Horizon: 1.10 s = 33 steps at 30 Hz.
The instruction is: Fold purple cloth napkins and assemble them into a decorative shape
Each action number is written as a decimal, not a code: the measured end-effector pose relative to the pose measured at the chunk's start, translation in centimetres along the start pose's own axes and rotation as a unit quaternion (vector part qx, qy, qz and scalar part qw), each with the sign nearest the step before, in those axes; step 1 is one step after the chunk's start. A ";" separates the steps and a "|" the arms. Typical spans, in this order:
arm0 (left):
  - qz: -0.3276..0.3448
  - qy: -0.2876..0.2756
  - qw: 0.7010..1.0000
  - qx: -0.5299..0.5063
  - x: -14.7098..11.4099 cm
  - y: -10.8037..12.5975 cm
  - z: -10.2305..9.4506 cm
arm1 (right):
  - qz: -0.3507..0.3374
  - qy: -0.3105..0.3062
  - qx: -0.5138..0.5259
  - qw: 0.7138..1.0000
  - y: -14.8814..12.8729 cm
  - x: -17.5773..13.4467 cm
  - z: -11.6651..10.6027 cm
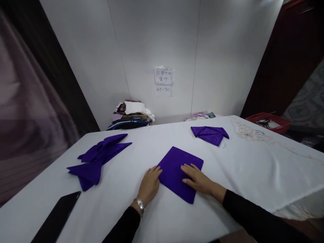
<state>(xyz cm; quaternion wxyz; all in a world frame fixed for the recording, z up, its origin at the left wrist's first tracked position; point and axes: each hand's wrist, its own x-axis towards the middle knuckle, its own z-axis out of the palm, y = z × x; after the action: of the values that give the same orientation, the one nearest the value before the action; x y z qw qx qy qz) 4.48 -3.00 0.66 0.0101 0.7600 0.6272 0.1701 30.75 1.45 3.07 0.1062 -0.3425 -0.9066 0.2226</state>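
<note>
A purple cloth napkin (174, 168), folded into a flat square, lies with its corners pointing roughly front and back on the white tablecloth. My left hand (150, 184), with a silver bracelet at the wrist, rests at the napkin's left corner, fingertips touching its edge. Across the right half of the napkin my right hand (196, 179) lies flat, fingers stretched out. Neither hand grips the cloth. Part of the napkin's right side is hidden under my right hand.
Another folded purple napkin (211, 134) lies at the back right. Purple folded cloth (97, 157) with pointed ends sits at left, near a black flat object (57, 216). Behind the table are stacked clothes (133, 114) and a red basket (280, 125). Paper signs (164, 76) hang on the wall.
</note>
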 end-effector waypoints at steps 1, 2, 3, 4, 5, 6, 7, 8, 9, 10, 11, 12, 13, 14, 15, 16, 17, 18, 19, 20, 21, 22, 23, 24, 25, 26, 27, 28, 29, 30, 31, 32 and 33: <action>0.008 0.002 1.000 -0.009 0.2 0.8 0.3 | 0.007 0.005 -0.011 1.000 0.2 1.1 0.0; 0.010 0.002 1.000 -0.013 0.5 1.5 0.6 | 0.008 0.006 -0.022 1.000 0.3 2.3 0.1; 0.003 0.000 1.000 -0.010 0.8 1.9 1.0 | 0.003 0.003 -0.032 0.999 0.4 3.5 0.3; -0.011 -0.005 1.000 -0.004 1.1 2.2 1.5 | -0.005 0.000 -0.040 0.999 0.3 4.7 0.5; -0.026 -0.014 1.000 0.005 1.4 2.3 1.9 | -0.013 -0.003 -0.048 0.999 0.1 6.0 0.9; -0.040 -0.025 0.999 0.014 1.6 2.2 2.3 | -0.020 -0.005 -0.055 0.998 0.0 7.2 1.2; -0.052 -0.036 0.998 0.022 1.8 2.1 2.7 | -0.023 -0.005 -0.062 0.998 -0.1 8.4 1.6; -0.058 -0.044 0.997 0.028 1.8 1.9 3.0 | -0.022 -0.005 -0.069 0.997 -0.1 9.5 2.0; -0.059 -0.049 0.997 0.031 1.8 1.7 3.3 | -0.018 -0.004 -0.076 0.997 -0.1 10.7 2.3; -0.058 -0.051 0.996 0.033 1.8 1.5 3.4 | -0.013 -0.002 -0.082 0.997 0.1 11.7 2.6; -0.057 -0.051 0.996 0.034 1.7 1.4 3.6 | -0.004 0.000 -0.088 0.996 0.5 12.6 2.8; -0.057 -0.050 0.997 0.034 1.7 1.3 3.7 | 0.007 0.001 -0.091 0.996 0.9 13.4 3.0; -0.056 -0.049 0.997 0.034 1.6 1.3 3.7 | 0.018 0.001 -0.093 0.995 1.5 14.2 3.1; -0.056 -0.047 0.997 0.033 1.5 1.3 3.8 | 0.029 0.001 -0.095 0.995 2.2 14.7 3.1; -0.056 -0.046 0.997 0.032 1.5 1.3 3.8 | 0.041 0.001 -0.097 0.994 2.9 15.2 3.1; -0.055 -0.044 0.997 0.031 1.5 1.3 3.9 | 0.053 0.000 -0.099 0.994 3.7 15.5 3.1; -0.055 -0.042 0.997 0.030 1.4 1.3 3.9 | 0.065 0.001 -0.101 0.993 4.4 15.8 2.9; -0.056 -0.041 0.997 0.029 1.4 1.3 3.9 | 0.075 0.003 -0.104 0.992 5.1 16.0 2.8; -0.058 -0.040 0.997 0.029 1.4 1.3 3.9 | 0.084 0.006 -0.106 0.991 5.8 16.2 2.5; -0.059 -0.042 0.997 0.028 1.4 1.3 3.9 | 0.090 0.008 -0.107 0.990 6.4 16.4 2.3; -0.060 -0.043 0.997 0.028 1.4 1.3 3.8 | 0.095 0.008 -0.107 0.990 6.8 16.5 2.0; -0.060 -0.044 0.997 0.028 1.4 1.3 3.8 | 0.101 0.006 -0.107 0.989 7.1 16.7 1.7; -0.060 -0.046 0.997 0.028 1.4 1.3 3.8 | 0.110 0.002 -0.105 0.988 7.2 16.7 1.5; -0.060 -0.046 0.997 0.029 1.4 1.3 3.9 | 0.121 -0.003 -0.101 0.987 7.2 16.7 1.2; -0.060 -0.045 0.997 0.030 1.4 1.2 3.9 | 0.133 -0.005 -0.098 0.986 7.1 16.5 1.1; -0.060 -0.042 0.997 0.033 1.4 1.2 4.0 | 0.137 -0.002 -0.097 0.986 6.9 16.2 1.0; -0.059 -0.038 0.997 0.035 1.4 1.1 4.1 | 0.131 0.006 -0.098 0.986 6.7 15.7 1.0; -0.057 -0.034 0.997 0.038 1.5 1.0 4.2 | 0.119 0.014 -0.100 0.988 6.6 14.9 1.0; -0.054 -0.031 0.997 0.040 1.5 0.9 4.3 | 0.102 0.021 -0.102 0.989 6.6 14.0 1.1; -0.051 -0.029 0.997 0.041 1.5 0.8 4.4 | 0.088 0.024 -0.103 0.990 6.8 12.9 1.2; -0.048 -0.027 0.998 0.043 1.5 0.7 4.5 | 0.084 0.022 -0.103 0.991 7.2 11.6 1.2; -0.046 -0.027 0.998 0.045 1.6 0.7 4.6 | 0.092 0.017 -0.101 0.990 7.8 10.2 1.1; -0.045 -0.026 0.998 0.047 1.6 0.6 4.6 | 0.109 0.015 -0.101 0.989 8.5 8.8 0.9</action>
<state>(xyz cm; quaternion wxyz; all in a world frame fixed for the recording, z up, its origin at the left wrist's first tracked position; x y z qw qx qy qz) 6.56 -0.71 -3.13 -0.0014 0.7347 0.6677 0.1201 28.78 12.70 -1.48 0.0596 -0.4519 -0.8797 0.1351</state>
